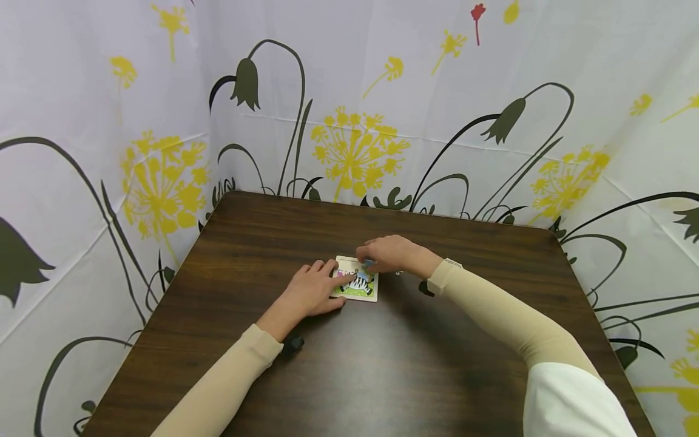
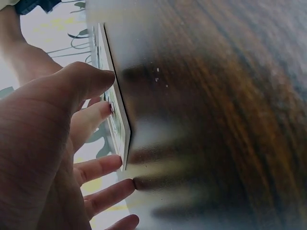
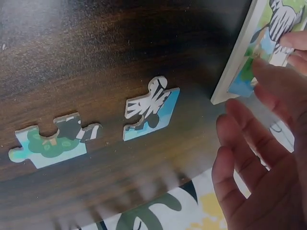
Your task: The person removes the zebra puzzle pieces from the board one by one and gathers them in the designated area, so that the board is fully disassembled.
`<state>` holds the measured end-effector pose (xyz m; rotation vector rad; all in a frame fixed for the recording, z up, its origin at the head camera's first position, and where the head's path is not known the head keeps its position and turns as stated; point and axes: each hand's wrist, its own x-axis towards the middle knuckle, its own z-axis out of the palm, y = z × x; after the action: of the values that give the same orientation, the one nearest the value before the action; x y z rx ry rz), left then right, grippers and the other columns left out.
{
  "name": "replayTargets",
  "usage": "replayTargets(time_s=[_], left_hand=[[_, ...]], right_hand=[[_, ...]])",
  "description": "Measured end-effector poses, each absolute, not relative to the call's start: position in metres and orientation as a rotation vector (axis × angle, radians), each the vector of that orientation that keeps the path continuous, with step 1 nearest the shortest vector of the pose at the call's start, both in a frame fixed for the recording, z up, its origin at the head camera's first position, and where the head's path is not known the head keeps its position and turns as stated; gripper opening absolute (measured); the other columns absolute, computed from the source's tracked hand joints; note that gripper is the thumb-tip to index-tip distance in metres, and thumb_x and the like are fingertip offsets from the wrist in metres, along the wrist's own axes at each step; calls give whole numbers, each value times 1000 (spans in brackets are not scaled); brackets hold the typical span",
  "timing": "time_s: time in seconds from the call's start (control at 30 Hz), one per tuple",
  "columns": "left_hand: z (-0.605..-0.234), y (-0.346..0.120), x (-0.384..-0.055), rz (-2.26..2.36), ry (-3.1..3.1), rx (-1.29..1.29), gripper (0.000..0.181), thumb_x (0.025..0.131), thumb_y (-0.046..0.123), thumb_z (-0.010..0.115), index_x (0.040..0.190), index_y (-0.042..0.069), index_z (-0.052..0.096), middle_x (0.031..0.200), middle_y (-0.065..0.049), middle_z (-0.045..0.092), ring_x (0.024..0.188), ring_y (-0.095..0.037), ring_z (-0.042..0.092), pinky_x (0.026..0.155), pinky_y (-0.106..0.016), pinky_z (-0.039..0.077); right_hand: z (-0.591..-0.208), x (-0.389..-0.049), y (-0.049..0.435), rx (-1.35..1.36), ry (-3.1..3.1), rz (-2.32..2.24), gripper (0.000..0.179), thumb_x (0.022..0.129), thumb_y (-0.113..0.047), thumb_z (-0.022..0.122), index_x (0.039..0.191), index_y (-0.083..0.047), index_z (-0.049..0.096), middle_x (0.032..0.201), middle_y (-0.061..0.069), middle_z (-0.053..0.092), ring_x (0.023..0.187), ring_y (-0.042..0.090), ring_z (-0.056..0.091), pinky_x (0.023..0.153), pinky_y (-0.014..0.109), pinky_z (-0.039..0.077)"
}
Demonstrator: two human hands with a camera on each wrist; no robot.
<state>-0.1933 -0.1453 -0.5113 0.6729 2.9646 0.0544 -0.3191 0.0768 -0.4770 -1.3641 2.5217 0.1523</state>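
A small wooden jigsaw tray (image 1: pixel 355 298) with a zebra picture, partly filled, lies flat on the table. My left hand (image 1: pixel 311 291) spreads over its left side; the index fingertip presses on the picture and the thumb touches the near edge. My right hand (image 1: pixel 390 253) is over the tray's far right corner, pinching a blue puzzle piece (image 1: pixel 369 263) between thumb and index finger. Its other fingers are loosely bent in the right wrist view. Beside the tray there lie a loose zebra-striped piece (image 3: pixel 151 108) and a loose piece with a green tree (image 3: pixel 53 143).
The dark wooden table (image 1: pixel 371 364) reaches back to a white curtain (image 1: pixel 349 79) printed with flowers, which also hangs along both sides. Black wrist devices show under the left wrist (image 1: pixel 293 345) and the right wrist (image 1: pixel 426 288).
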Motion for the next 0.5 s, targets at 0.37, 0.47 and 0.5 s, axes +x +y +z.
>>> replayTargets(time_s=[0.37,0.47,0.5], left_hand=[[-514,-146,-194,39,3001,708,57,104,57,63,159,45,52,155,-10,52,132,-34,56,103,-56,53],[-514,-146,-194,39,3000,705,57,104,58,62,159,45,53,156,-10,52,132,-33,56,103,-56,53],[-514,-146,-194,40,2997,702,57,104,58,62,159,45,52,156,-10,52,132,-34,56,103,-57,53]], right_hand=[[-482,-320,80,-1267,2543,41,32,102,-35,76,130,-20,71,124,-1,74,94,16,66,88,42,60],[-482,-321,81,-1255,2547,10,31,102,-34,76,129,-19,70,122,-1,73,93,17,64,86,42,59],[-483,-321,81,-1253,2547,1,31,102,-34,76,128,-19,70,120,-1,73,92,17,64,85,41,59]])
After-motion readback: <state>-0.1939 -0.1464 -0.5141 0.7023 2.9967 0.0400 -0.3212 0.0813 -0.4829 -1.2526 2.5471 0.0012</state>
